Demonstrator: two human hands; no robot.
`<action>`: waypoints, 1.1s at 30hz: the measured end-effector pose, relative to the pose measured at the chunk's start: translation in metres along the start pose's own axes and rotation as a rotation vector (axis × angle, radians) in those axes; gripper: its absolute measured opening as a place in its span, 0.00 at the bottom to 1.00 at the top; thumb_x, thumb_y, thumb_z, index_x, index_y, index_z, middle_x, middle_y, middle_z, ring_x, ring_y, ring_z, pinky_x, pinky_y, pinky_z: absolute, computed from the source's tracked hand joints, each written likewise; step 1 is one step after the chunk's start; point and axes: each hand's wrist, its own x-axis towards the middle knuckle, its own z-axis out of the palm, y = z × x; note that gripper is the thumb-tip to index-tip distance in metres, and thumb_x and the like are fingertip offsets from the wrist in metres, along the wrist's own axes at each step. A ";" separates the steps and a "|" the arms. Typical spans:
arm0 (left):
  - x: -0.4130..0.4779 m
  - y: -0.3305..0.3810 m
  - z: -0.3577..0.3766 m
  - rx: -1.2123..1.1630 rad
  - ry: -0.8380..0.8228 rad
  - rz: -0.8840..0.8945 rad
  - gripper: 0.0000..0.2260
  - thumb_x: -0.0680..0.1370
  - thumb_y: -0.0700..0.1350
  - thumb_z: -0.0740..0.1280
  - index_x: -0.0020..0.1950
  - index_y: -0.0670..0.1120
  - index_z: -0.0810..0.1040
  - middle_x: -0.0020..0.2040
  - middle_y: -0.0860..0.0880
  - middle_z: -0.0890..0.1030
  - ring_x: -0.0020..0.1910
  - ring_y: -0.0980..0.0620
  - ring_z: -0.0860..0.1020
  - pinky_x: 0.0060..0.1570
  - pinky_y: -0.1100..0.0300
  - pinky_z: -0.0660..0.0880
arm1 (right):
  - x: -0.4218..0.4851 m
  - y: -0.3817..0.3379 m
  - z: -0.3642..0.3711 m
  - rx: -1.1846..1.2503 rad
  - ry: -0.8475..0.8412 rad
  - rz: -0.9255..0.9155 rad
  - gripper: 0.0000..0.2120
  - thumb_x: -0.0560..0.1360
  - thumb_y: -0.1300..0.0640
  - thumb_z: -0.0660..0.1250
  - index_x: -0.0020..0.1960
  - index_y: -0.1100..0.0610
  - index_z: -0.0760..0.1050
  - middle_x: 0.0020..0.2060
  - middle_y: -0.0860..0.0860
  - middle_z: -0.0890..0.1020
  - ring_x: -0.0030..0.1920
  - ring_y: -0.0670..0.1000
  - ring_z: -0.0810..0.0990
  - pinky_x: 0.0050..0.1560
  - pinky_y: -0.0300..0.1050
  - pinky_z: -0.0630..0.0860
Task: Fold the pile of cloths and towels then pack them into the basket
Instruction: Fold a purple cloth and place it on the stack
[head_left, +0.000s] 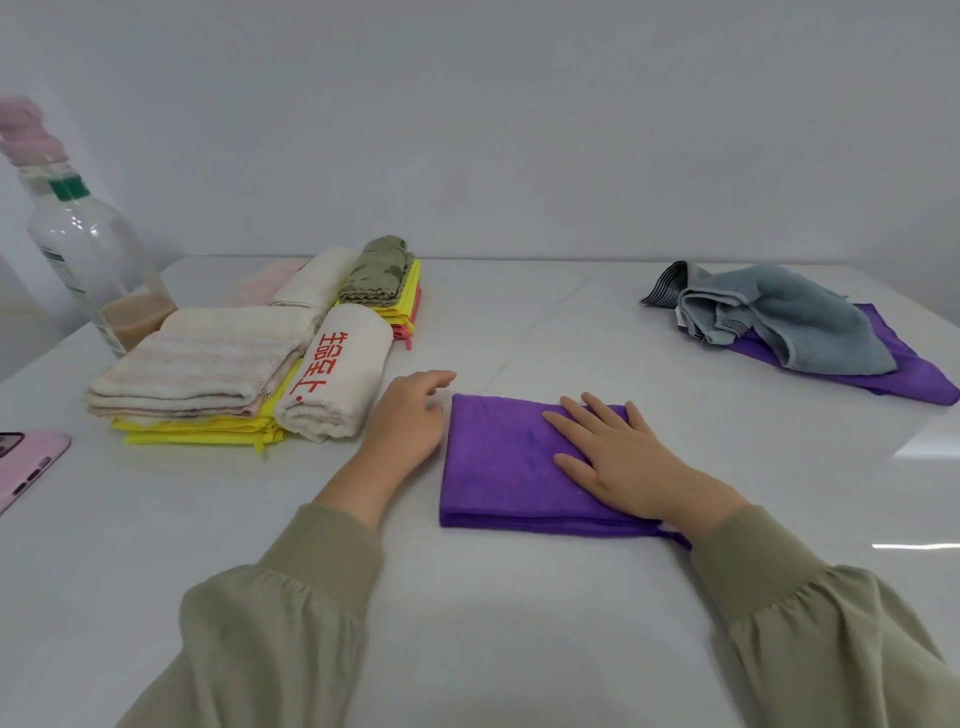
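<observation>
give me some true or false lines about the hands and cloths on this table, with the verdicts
1. The right hand lies flat on the folded purple cloth. True.
2. The grey towel is neatly folded. False: it lies crumpled at the far right, on a second purple cloth.
3. The left hand is at the folded purple cloth's left edge. True.
4. A basket is in view. False: none shows; a bottle stands by the folded stacks.

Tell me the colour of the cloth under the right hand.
The cloth under the right hand is plain purple; head view.
</observation>
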 end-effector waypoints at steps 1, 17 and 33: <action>0.000 -0.004 -0.004 0.018 -0.061 0.000 0.18 0.79 0.37 0.62 0.68 0.49 0.74 0.66 0.50 0.74 0.65 0.53 0.71 0.62 0.63 0.65 | -0.001 0.004 -0.001 0.011 -0.009 -0.039 0.27 0.81 0.40 0.46 0.77 0.43 0.45 0.78 0.45 0.46 0.77 0.49 0.41 0.75 0.56 0.40; -0.004 -0.001 0.006 -0.135 -0.075 0.097 0.12 0.75 0.38 0.70 0.56 0.48 0.82 0.44 0.55 0.80 0.43 0.60 0.77 0.41 0.77 0.69 | -0.005 0.010 -0.007 0.189 -0.028 -0.094 0.26 0.80 0.44 0.54 0.75 0.38 0.50 0.77 0.41 0.49 0.76 0.45 0.41 0.75 0.53 0.38; -0.017 0.028 0.009 0.204 0.025 0.387 0.16 0.82 0.45 0.58 0.69 0.45 0.74 0.68 0.48 0.74 0.69 0.48 0.66 0.68 0.60 0.60 | -0.004 -0.008 0.003 -0.051 0.032 0.043 0.42 0.65 0.34 0.27 0.77 0.43 0.43 0.78 0.47 0.46 0.77 0.52 0.44 0.74 0.58 0.42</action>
